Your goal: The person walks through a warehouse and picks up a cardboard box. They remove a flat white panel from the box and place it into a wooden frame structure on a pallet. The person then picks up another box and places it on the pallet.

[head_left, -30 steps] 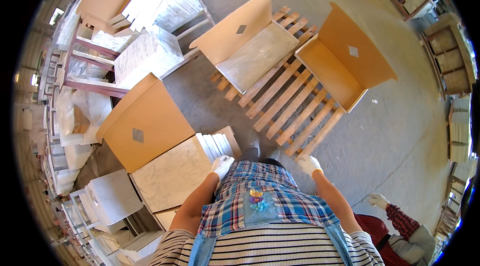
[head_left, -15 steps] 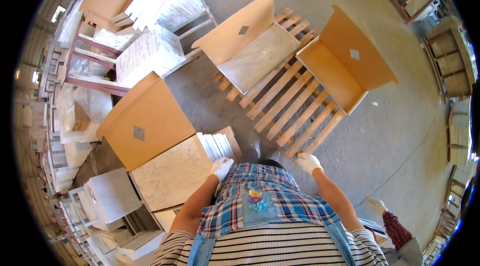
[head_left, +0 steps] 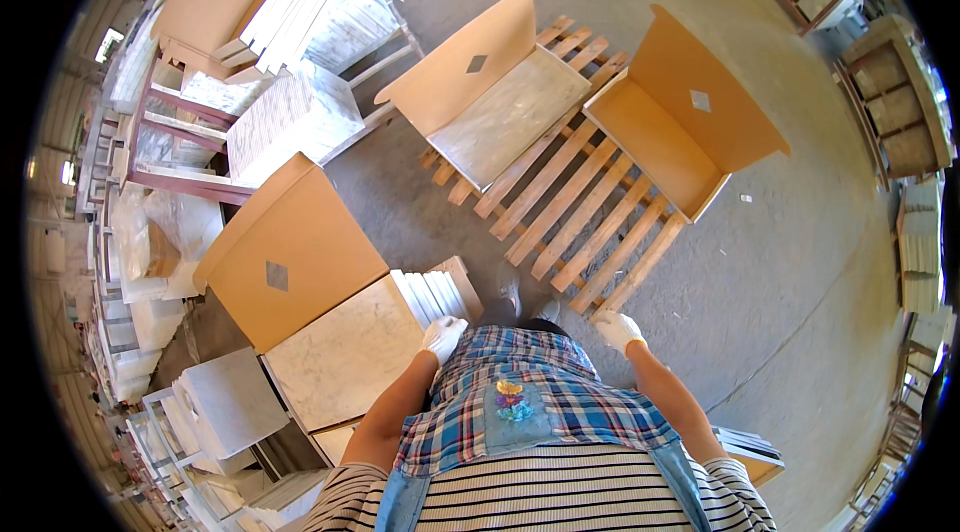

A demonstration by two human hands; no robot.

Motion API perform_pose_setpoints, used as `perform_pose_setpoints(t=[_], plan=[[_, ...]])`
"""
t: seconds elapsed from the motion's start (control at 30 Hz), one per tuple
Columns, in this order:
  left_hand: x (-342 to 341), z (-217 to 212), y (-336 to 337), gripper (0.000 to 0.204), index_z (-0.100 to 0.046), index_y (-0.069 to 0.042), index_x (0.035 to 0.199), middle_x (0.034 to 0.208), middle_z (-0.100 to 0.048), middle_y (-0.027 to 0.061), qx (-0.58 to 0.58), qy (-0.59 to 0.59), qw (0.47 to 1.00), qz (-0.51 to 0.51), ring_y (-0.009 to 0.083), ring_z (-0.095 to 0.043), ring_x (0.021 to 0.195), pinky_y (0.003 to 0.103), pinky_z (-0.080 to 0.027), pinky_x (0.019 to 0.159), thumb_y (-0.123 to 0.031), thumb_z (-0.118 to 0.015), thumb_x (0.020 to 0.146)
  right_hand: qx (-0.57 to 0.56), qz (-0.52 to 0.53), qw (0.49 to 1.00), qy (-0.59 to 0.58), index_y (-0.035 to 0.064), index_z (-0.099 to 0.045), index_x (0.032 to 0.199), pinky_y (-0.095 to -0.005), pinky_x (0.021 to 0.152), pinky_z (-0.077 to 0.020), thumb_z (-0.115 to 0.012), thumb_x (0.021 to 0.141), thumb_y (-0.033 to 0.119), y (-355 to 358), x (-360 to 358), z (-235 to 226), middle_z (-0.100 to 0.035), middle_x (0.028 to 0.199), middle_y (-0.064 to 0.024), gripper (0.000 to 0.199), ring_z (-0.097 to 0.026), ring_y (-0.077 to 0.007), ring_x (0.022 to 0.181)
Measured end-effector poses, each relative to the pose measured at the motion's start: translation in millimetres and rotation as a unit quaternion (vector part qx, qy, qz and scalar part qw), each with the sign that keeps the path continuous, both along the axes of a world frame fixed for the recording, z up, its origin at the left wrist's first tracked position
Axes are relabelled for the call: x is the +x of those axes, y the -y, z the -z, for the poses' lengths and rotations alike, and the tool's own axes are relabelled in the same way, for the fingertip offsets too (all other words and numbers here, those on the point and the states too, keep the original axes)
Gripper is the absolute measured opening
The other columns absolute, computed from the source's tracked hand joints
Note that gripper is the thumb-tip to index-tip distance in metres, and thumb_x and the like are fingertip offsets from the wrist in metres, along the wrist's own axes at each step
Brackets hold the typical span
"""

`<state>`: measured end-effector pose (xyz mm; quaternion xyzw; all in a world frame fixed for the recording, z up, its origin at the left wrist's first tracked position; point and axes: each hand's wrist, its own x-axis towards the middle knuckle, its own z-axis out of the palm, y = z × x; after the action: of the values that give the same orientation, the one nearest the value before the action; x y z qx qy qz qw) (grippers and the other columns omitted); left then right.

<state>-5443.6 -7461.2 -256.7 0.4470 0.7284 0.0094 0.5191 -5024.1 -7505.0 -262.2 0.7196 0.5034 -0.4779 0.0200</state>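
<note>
My left hand, in a white glove, is loosely closed beside a row of white slab edges; I see nothing in it. Left of it lies a veined marble slab in a carton whose brown flap stands open. My right hand, also gloved, hangs with fingers loosely apart by the near corner of a wooden pallet. It holds nothing I can see. On the pallet sit a carton with a greyish marble slab and an open carton showing a bare brown bottom.
A frame rack with marble pieces stands at far left. Below it are plastic-wrapped goods and a pale panel. Dark-edged panels lie near my right elbow. Wooden racks line the far right.
The other person's gloved hand and red plaid sleeve have left the lower right. The pallet and cartons sit slightly further left in view. My hands stay nearly in place.
</note>
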Motion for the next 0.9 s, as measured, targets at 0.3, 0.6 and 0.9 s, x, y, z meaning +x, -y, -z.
perform_pose_setpoints(t=[0.3, 0.6, 0.9], plan=[[-1.2, 7.3, 2.7, 0.044, -0.07, -0.003, 0.104, 0.101, -0.071, 0.0177, -0.011, -0.001, 1.0, -0.019, 0.0292, -0.067, 0.097, 0.039, -0.05, 0.085, -0.043, -0.06, 0.088, 0.01, 0.031, 0.999, -0.021, 0.0134, -0.07, 0.103, -0.0457, 0.088, -0.0506, -0.049, 0.084, 0.031, 4.6, 1.7, 5.7, -0.069, 0.103, -0.0165, 0.033, -0.065, -0.0388, 0.097], [8.2, -23.3, -17.9, 0.04, -0.069, 0.001, 0.104, 0.096, -0.071, 0.0123, 0.032, -0.02, 0.999, 0.018, 0.0193, -0.065, 0.088, 0.034, -0.049, 0.08, -0.035, -0.059, 0.09, 0.029, 0.009, 0.999, 0.021, 0.0155, -0.07, 0.109, -0.0454, 0.084, -0.051, -0.051, 0.085, 0.032, 18.6, 0.8, 11.3, -0.07, 0.101, -0.0174, 0.034, -0.065, -0.0393, 0.095], [-0.4, -8.5, -83.6, 0.042, -0.07, -0.004, 0.099, 0.101, -0.07, 0.0177, 0.055, -0.02, 0.989, 0.139, 0.0339, -0.065, 0.097, 0.041, -0.049, 0.086, -0.043, -0.056, 0.09, -0.039, 0.116, 0.993, 0.002, 0.0145, -0.07, 0.105, -0.043, 0.082, -0.0528, -0.054, 0.085, 0.033, 21.7, 1.1, 1.5, -0.07, 0.101, -0.0154, 0.031, -0.067, -0.036, 0.092]])
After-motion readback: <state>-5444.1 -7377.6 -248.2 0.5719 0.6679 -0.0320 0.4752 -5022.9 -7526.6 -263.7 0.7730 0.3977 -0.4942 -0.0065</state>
